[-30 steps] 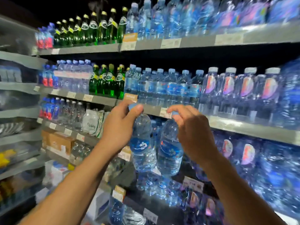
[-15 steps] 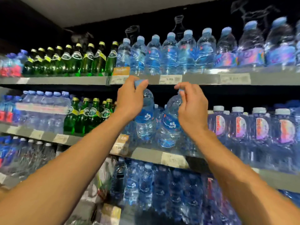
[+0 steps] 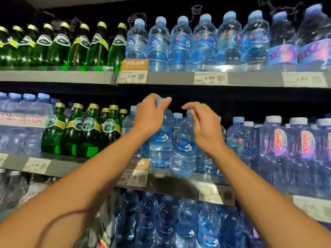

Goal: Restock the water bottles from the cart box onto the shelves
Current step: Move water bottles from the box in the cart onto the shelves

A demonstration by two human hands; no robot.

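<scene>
My left hand (image 3: 150, 116) grips the cap and neck of a clear water bottle with a blue label (image 3: 160, 142). That bottle stands upright at the front of the middle shelf (image 3: 180, 180). My right hand (image 3: 203, 127) curls its fingers round the top of a second, matching water bottle (image 3: 184, 147). This one leans slightly, and its base sits at the shelf's front lip. More of the same bottles (image 3: 236, 136) stand behind and to the right. The cart box is out of view.
Green glass bottles (image 3: 89, 129) fill the middle shelf on the left, pink-labelled water bottles (image 3: 304, 142) the right. The top shelf (image 3: 170, 77) holds green bottles and blue-capped water, close above my hands. Price tags (image 3: 133, 178) line the shelf edges. Several water bottles (image 3: 166, 224) stand on the shelf below.
Both hands have raised the two bottles from the lower shelf's level up to the middle shelf and moved them inward. The bottles now sit at that shelf's front edge.
</scene>
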